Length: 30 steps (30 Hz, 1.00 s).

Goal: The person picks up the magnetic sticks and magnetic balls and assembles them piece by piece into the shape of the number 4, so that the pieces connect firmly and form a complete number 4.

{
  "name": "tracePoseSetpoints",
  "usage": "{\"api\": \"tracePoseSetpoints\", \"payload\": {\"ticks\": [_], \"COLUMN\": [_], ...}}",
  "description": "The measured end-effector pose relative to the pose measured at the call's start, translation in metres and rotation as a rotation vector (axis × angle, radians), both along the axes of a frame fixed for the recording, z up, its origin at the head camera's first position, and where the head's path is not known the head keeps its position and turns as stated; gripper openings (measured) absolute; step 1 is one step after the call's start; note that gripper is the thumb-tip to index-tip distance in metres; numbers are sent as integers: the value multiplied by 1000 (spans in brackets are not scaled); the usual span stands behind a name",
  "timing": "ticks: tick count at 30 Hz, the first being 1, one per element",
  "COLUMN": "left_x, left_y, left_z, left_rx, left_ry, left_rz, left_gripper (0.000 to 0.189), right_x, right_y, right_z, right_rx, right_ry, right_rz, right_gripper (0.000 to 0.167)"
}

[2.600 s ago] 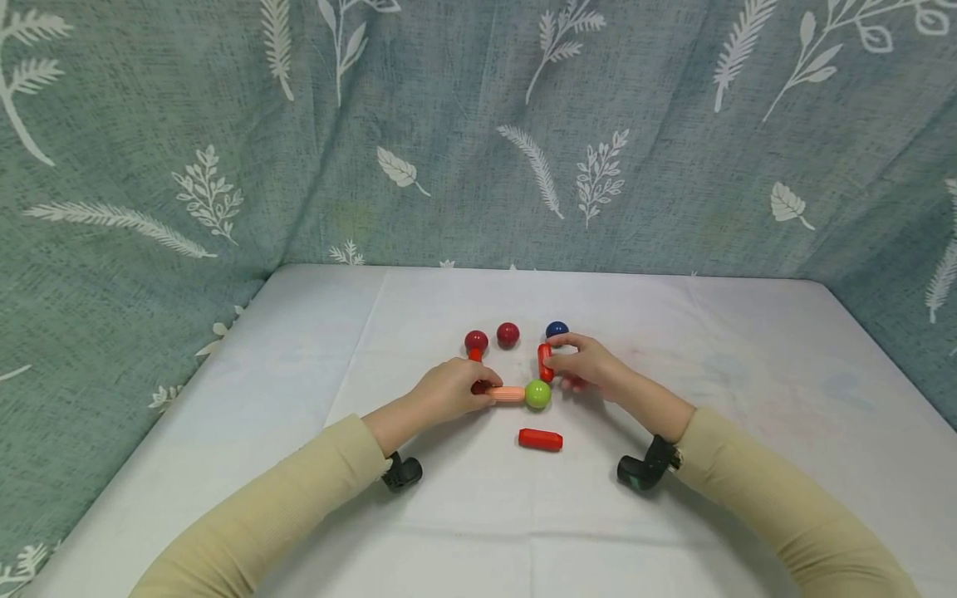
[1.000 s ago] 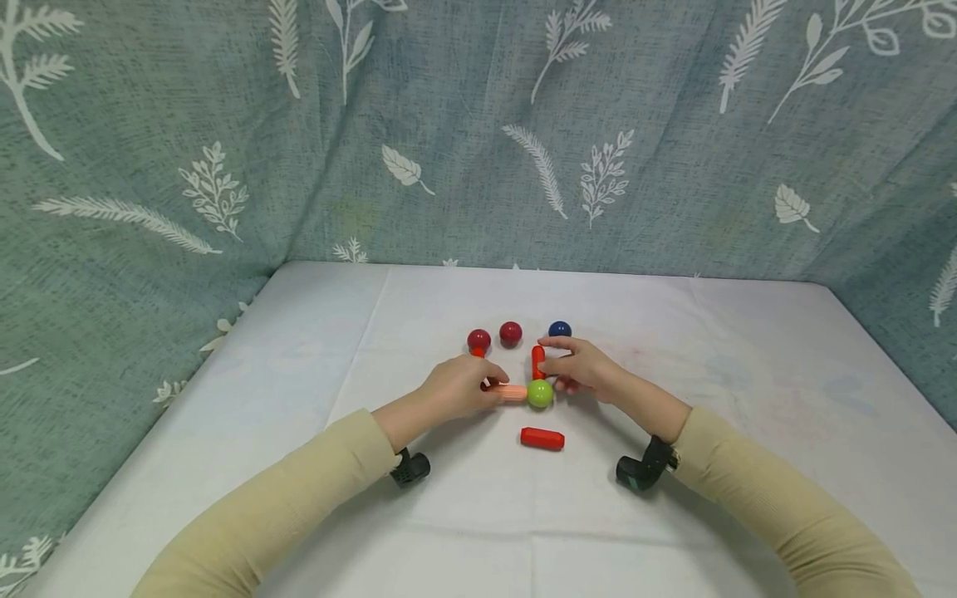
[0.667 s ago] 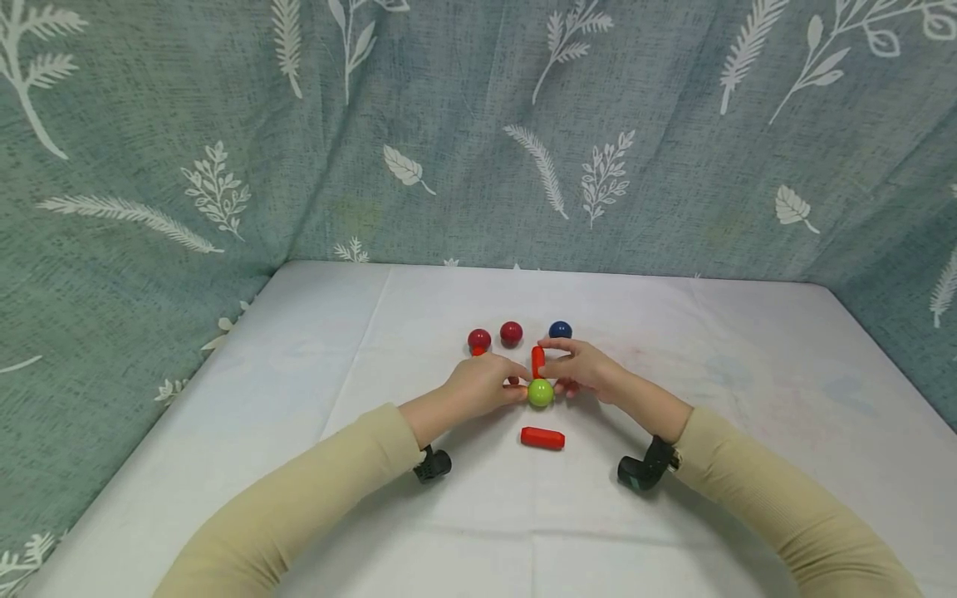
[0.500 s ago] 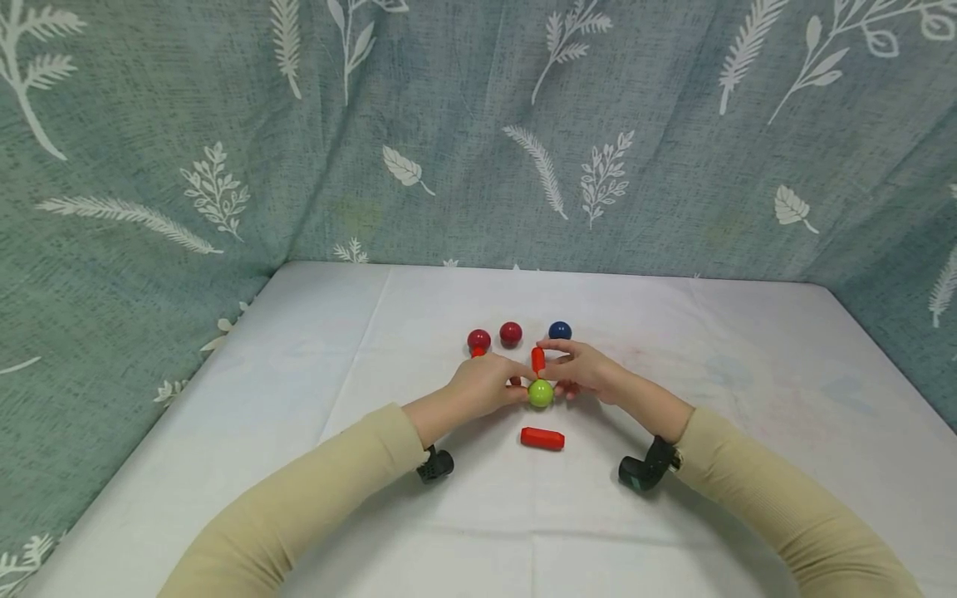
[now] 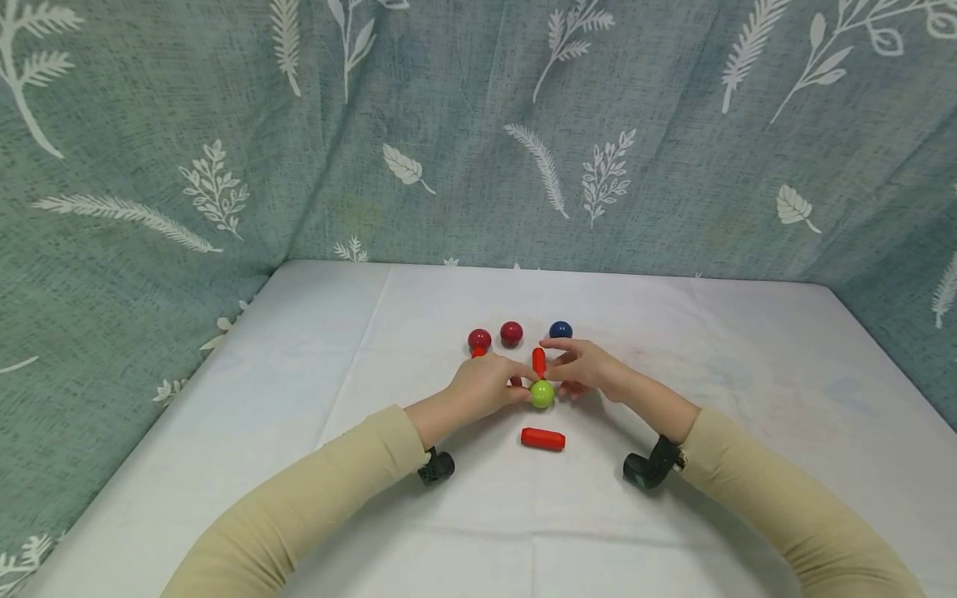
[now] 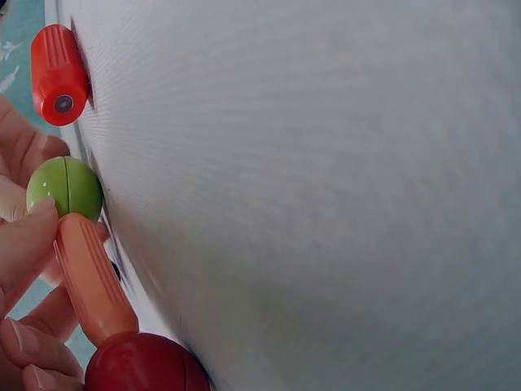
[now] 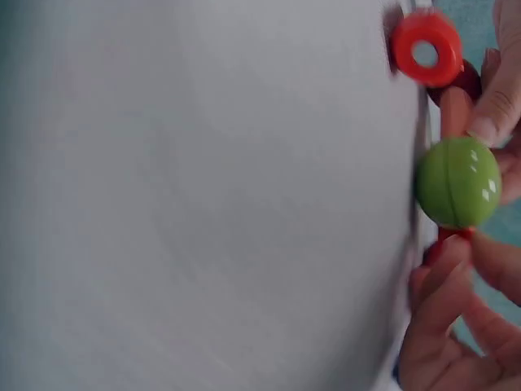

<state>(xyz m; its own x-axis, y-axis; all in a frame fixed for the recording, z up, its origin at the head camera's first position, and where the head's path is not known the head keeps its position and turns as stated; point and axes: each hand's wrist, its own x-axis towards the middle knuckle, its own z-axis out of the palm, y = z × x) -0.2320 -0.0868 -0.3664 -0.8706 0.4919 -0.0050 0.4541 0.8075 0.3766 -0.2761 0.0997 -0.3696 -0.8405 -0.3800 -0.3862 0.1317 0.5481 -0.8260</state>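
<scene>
My left hand [image 5: 486, 387] pinched the green ball [image 5: 542, 394] where it met the orange stick [image 6: 96, 281], thumb tip against the ball, so from the head view I covered that stick with my own hand. Only close to the wrists did it show, ridged lengthwise, with a dark red ball [image 6: 142, 366] at its other end, cut off by the picture's edge. The green ball was glossy, with a fine seam. My right hand [image 5: 589, 368] held a red stick [image 5: 539, 363] between finger and thumb, its lower end by the green ball; whether the two truly touched I could not tell. Nearer me, a loose red stick [image 5: 542, 439] lay on the white cloth [image 5: 478, 531]. Past my left knuckles sat a crimson ball [image 5: 479, 339], the red piece [image 5: 478, 353] at it mostly hidden. Beside it stood a second crimson ball [image 5: 512, 334], and my right fingers partly blocked a blue ball [image 5: 561, 330]
</scene>
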Motion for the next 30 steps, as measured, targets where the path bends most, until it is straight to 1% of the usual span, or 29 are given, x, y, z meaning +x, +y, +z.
{"api": "tracePoseSetpoints", "payload": {"ticks": [2,5,7,8,12,18,21,26,30], "left_x": [0,0,0,0,0,1,1,1,1], "left_y": [0,0,-1,-1,-1,0,0,0,-1], "left_z": [0,0,0,0,0,-1,0,0,-1], "left_rx": [1,2,2,4,3,1,3,9,12], "left_ry": [-2,-8,-11,-10,-5,-11,-8,2,11], "left_rz": [2,8,13,15,15,15,12,6,0], "left_gripper": [29,29,28,28,28,29,29,29,28], "right_x": [-3,-12,-18,-21,-31,-37,-40,-42,-43], "right_y": [3,9,12,14,14,10,9,6,4], "right_z": [6,13,14,14,8,0,-1,-1,0], "right_rx": [78,175,213,228,240,204,186,171,131], "right_ry": [109,293,373,391,363,314,293,254,220], "right_rz": [-2,-49,-74,-79,-45,-32,-21,42,76], "right_gripper": [51,42,40,40,44,41,42,46,46]}}
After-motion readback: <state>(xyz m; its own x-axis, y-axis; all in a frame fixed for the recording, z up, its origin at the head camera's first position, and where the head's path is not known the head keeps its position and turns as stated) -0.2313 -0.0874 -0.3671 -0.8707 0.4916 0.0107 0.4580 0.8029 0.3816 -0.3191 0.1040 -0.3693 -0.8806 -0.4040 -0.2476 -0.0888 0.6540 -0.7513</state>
